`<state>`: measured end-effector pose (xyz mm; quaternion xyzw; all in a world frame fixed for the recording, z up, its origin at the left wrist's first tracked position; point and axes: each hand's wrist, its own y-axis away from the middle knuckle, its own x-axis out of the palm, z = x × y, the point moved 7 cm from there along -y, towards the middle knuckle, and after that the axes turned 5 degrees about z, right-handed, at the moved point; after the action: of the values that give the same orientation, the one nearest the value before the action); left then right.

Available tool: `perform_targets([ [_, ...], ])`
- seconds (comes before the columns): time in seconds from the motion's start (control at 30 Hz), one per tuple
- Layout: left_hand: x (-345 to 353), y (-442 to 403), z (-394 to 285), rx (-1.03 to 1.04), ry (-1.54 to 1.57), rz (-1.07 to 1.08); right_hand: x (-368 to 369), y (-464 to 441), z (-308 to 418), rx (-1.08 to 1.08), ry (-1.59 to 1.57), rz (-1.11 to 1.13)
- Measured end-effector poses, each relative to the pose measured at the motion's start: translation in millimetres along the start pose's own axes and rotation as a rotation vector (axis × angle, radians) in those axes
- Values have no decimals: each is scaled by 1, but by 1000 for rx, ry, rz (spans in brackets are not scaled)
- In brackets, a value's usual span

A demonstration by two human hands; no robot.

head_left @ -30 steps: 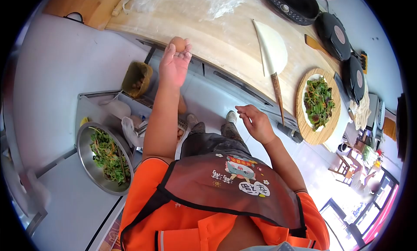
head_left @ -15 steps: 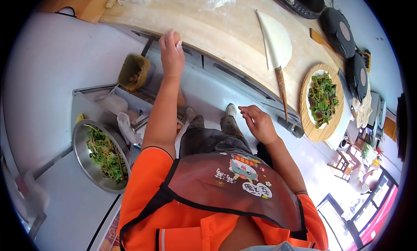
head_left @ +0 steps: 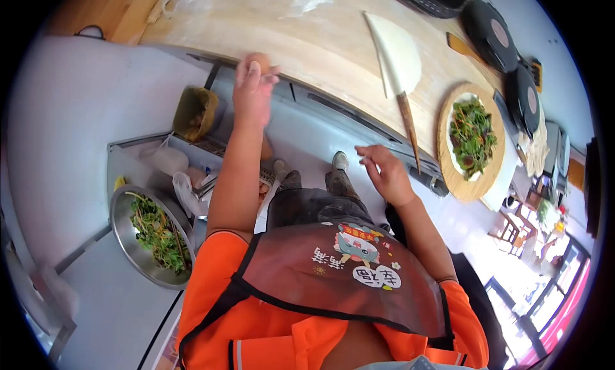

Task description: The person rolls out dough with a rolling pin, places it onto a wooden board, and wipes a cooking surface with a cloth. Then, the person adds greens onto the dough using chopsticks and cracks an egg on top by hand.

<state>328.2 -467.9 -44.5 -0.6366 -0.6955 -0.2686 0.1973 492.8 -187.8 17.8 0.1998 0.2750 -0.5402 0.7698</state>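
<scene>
My left hand [head_left: 254, 91], slightly blurred, is at the front edge of the wooden worktop with its fingers around a brown egg [head_left: 259, 61]. My right hand [head_left: 387, 175] hangs in the air in front of the worktop, fingers loosely bent and apart, with nothing seen in it. Beyond it, a thin wooden rolling pin [head_left: 408, 127] lies on the worktop with a pale dough sheet [head_left: 400, 59] draped over it. To the right, a round wooden board [head_left: 446, 153] carries a white dough round topped with chopped greens [head_left: 473, 136].
Left of me stands a steel bowl [head_left: 122, 232] of greens. A lined bin [head_left: 186, 117] is under the worktop's left end. Black round electric griddles [head_left: 490, 34] and a wooden spatula [head_left: 462, 47] are at the back right. Flour dusts the worktop [head_left: 256, 24].
My left hand, still around the egg, has turned and its fingers have shifted. My right hand has moved slightly up in the view. The whole view has shifted a little.
</scene>
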Motion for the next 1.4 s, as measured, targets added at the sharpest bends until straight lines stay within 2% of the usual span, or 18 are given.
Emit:
perform_targets([
  [0.1,95,31,17,-402,224,387,-53,-10,14,38,3,-114],
  [0.13,122,40,30,-492,283,542,-75,-11,15,67,-98,-193],
  [0.17,151,50,40,-554,268,595,-95,-12,16,92,-198,-278],
  [0.3,253,82,83,-749,182,787,-169,-1,23,0,-128,-317],
  [0.43,327,102,130,-824,5,863,-216,43,-19,170,-128,-410],
  [0.47,349,112,130,-791,-98,851,-225,54,-36,249,-117,-422],
  [0.57,392,126,158,-625,-458,996,-251,83,-52,366,-125,-460],
  [0.73,449,127,204,-397,-937,1123,-282,113,-97,342,22,-570],
  [0.83,464,122,237,-419,-954,1202,-294,118,-122,337,99,-576],
  [0.87,469,121,237,-310,-946,1140,-296,118,-122,364,60,-564],
  [1.07,474,115,251,-360,-1068,1049,-300,109,-145,370,93,-534],
  [1.17,467,96,284,-241,-1163,1088,-294,102,-164,346,235,-562],
  [1.37,477,100,273,-160,-1316,1048,-285,94,-186,282,318,-604],
  [1.4,478,99,272,-93,-1312,1031,-286,94,-186,287,303,-598],
])
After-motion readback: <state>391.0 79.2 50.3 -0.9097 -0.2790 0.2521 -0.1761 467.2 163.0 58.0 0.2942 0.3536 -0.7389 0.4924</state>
